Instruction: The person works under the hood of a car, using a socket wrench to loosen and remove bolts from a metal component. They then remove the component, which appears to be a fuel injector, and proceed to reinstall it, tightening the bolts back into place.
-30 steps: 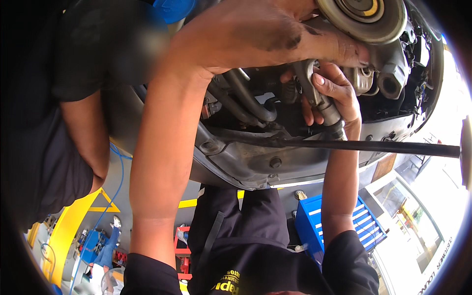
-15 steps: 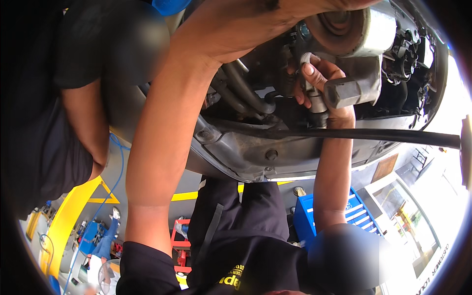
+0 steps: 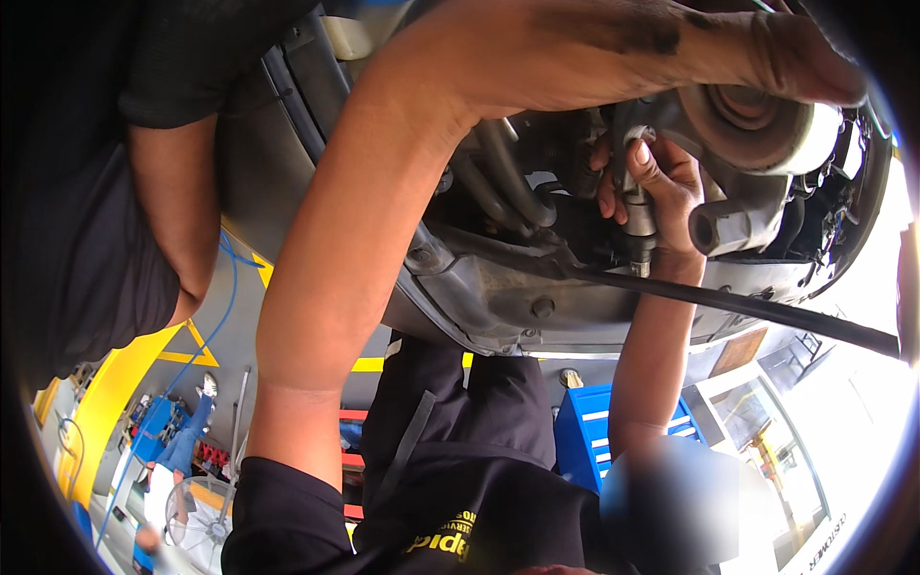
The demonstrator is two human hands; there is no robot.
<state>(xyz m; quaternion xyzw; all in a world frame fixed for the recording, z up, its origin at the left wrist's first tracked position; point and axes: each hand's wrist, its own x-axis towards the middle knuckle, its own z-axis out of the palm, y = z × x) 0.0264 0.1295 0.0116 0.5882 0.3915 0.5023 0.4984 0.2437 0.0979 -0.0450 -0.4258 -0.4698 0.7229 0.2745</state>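
My left hand reaches across the top of the engine bay, its thumb over a round metal pulley assembly, gripping it; its other fingers are mostly hidden. Below it, my right hand wraps round an upright metal tool with a cylindrical socket-like lower end, its thumb near the upper end. A hollow hex-sided housing juts out just right of that hand. Curved dark hoses run to its left. A long black bar crosses my right forearm.
A co-worker's bare arm is at the left beside the bumper. Below are a yellow lift, a blue hose, a blue tool cabinet, a red cart, a fan and another person's legs.
My left hand and the pulley assembly have shifted right. The pulley dipped and turned. My right hand moved slightly with the tool. The black bar's right end appears lower.
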